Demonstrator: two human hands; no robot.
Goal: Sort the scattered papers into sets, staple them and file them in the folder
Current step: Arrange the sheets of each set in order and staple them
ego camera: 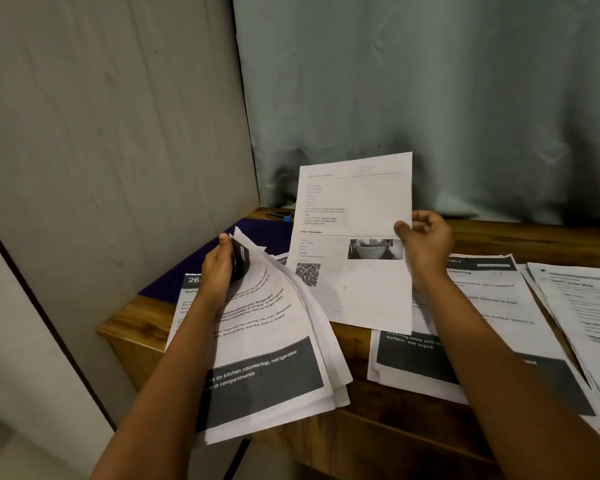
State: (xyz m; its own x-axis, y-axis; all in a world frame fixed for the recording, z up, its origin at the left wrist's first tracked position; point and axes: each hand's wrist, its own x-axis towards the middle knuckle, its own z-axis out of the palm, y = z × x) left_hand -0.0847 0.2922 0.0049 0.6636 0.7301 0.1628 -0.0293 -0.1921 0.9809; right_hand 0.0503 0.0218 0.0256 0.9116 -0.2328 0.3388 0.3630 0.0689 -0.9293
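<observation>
- The table [534,237] carried three paper piles: one [187,289] under the left arm, one [482,306] under the right arm, and one [582,306] at the right edge.
- A dark folder [257,233] lay at the far left of the table, partly covered by papers; nothing appeared filed in it.
- The left hand [219,268] gripped a fanned stack [267,341] of sheets, too many to count, just above the table edge.
- The right hand [426,244] pinched one single sheet [357,244] by its right edge, lifted upright between the piles.
- A small tool [280,215], possibly the stapler, lay near the back corner, untouched.
- Sorting seemed midway; stapling and filing were seemingly all left to do.
</observation>
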